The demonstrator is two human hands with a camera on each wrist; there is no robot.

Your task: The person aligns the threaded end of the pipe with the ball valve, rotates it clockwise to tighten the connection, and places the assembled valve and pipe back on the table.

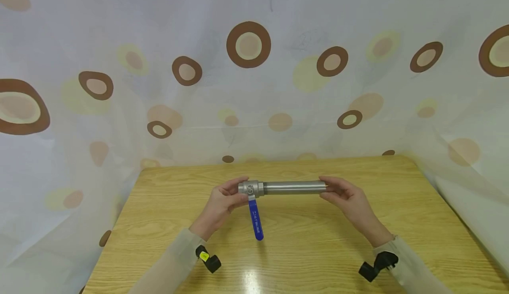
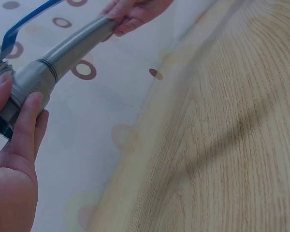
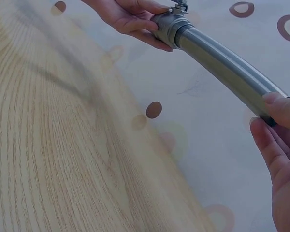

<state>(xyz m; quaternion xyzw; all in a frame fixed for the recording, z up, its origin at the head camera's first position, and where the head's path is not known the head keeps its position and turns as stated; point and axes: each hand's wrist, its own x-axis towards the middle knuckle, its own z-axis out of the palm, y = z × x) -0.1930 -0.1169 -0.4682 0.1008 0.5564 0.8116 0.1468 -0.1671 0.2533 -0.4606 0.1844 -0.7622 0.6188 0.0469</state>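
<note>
A steel ball valve (image 1: 251, 189) with a blue lever handle (image 1: 256, 221) is joined to a straight steel pipe (image 1: 294, 187). The two are held level above the table, and the lever points toward the person. My left hand (image 1: 220, 203) grips the valve body at its free end, thumb on the near side. In the left wrist view its fingers (image 2: 26, 123) curl under the valve. At the pipe's other end, my right hand (image 1: 351, 201) pinches the tip between thumb and fingers. Threads (image 2: 49, 67) show where the pipe enters the valve.
Below the hands lies a wood-grain table (image 1: 310, 250). A pale curtain (image 1: 278, 91) with brown and yellow spots hangs behind it and along both sides. Each wrist carries a small black camera mount, the left one (image 1: 208, 259) and the right one (image 1: 377, 265).
</note>
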